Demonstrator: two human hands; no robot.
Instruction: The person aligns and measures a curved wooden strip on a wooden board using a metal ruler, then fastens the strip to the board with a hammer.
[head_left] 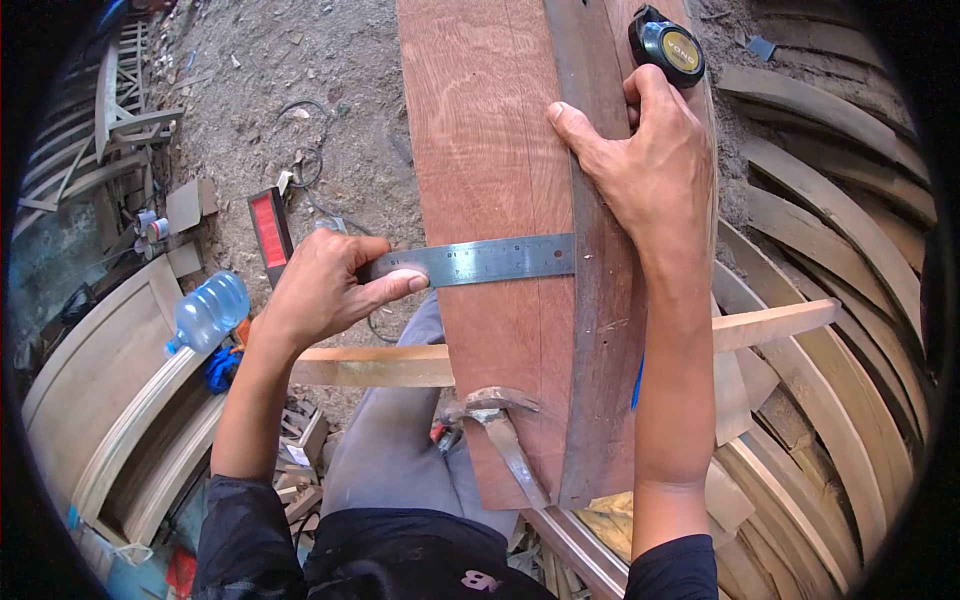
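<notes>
Reddish board [480, 150]; ruler [490, 262] — numerals 5, 10

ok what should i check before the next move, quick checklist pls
1. Ruler lying across board: ok.
2. Ruler end up against dark strip: ok, it appears to meet the edge.
3. Left grip on ruler: ok, thumb on top at the outer end.
4. Ruler square to strip: cannot tell, the lens bends lines.
5. Tape secure by right grip: cannot tell, fingers partly hidden.
6. Board clear of hammer: not ok, it lies near the close end.
</notes>
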